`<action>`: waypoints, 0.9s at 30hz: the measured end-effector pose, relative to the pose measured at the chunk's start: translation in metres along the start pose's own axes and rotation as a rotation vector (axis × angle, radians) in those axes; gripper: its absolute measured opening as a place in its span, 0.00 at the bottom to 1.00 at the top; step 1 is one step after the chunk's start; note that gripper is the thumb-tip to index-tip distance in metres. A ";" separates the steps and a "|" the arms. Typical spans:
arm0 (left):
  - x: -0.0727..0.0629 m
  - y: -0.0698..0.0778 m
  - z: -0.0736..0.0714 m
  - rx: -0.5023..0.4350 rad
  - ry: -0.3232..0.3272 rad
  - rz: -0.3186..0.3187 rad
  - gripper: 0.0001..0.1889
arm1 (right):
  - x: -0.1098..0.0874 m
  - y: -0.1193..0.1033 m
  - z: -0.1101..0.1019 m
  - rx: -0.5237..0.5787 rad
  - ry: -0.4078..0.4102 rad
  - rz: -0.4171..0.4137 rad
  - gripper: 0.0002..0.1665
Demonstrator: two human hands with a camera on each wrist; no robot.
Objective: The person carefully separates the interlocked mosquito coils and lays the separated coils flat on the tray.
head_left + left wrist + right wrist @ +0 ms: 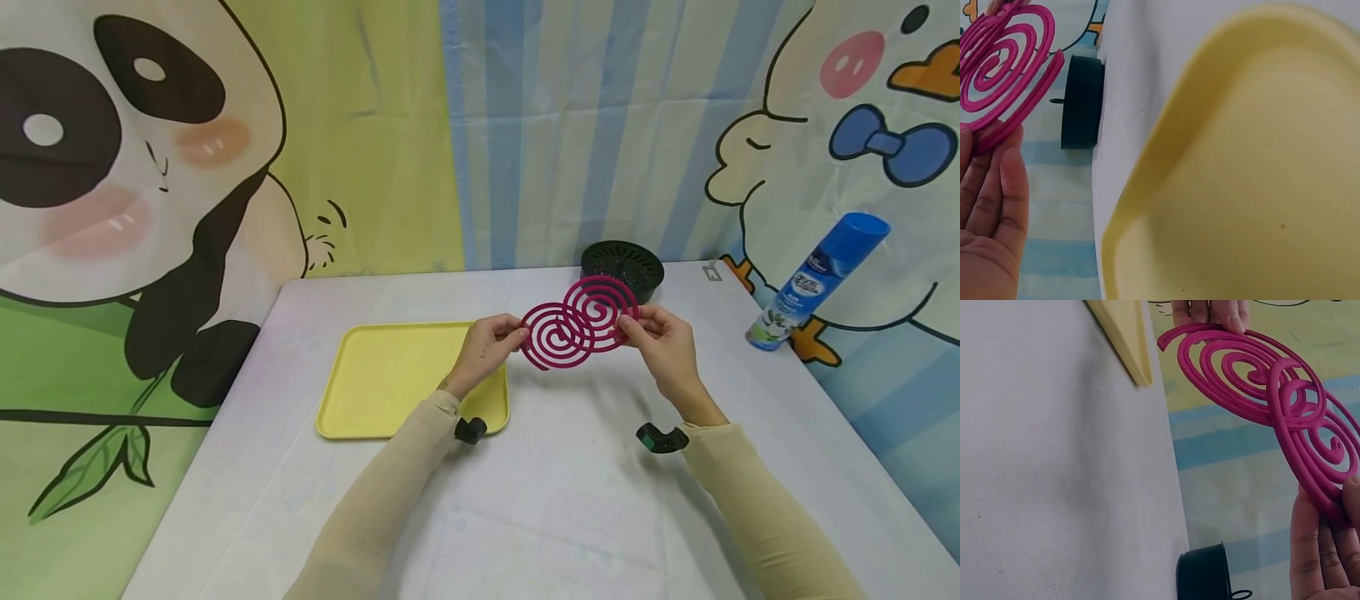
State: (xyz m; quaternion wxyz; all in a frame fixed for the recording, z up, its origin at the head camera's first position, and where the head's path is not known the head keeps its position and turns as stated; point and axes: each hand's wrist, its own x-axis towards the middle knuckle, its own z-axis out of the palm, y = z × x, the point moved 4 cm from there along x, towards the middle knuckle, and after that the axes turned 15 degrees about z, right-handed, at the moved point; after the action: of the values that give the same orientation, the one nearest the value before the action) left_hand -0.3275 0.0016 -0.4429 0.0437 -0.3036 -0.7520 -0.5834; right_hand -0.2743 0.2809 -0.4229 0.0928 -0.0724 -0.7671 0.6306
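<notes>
Two magenta mosquito coils, a left one [546, 360] and a right one [600, 287], are held up above the table and overlap in the middle, their spirals interlaced. My left hand [486, 346] pinches the outer edge of the left coil between thumb and fingers. On the other side, my right hand [669, 354] pinches the right coil by its outer ring. In the right wrist view the rings of one coil [1210, 387] pass through those of the other [1297, 462]. Fingers of the left hand [991, 206] lie under the coil's rim in the left wrist view.
A yellow tray [397, 379] lies on the white table [555, 500], partly under my left arm. Behind the coils stands a round black holder [622, 260] with a slotted top. A blue spray can [817, 279] stands at the right edge. Printed curtains [390, 142] hang behind.
</notes>
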 end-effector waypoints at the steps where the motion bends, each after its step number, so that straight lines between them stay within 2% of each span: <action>1: 0.000 0.000 0.000 -0.007 -0.004 0.001 0.10 | 0.000 0.000 0.000 0.002 0.003 0.000 0.21; 7: 0.000 0.000 0.000 -0.055 -0.023 -0.003 0.10 | -0.001 -0.002 -0.002 0.023 0.015 0.009 0.21; 11: 0.001 0.002 0.000 -0.051 -0.024 0.003 0.09 | -0.001 -0.002 -0.001 0.030 0.011 0.007 0.21; 27: 0.000 0.001 0.000 -0.027 0.039 -0.030 0.08 | -0.002 -0.001 0.003 0.107 0.028 0.019 0.18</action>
State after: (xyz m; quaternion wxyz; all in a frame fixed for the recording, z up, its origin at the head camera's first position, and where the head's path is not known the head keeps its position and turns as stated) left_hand -0.3273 0.0015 -0.4422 0.0455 -0.2816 -0.7476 -0.5997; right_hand -0.2728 0.2776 -0.4229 0.1012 -0.0837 -0.7301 0.6706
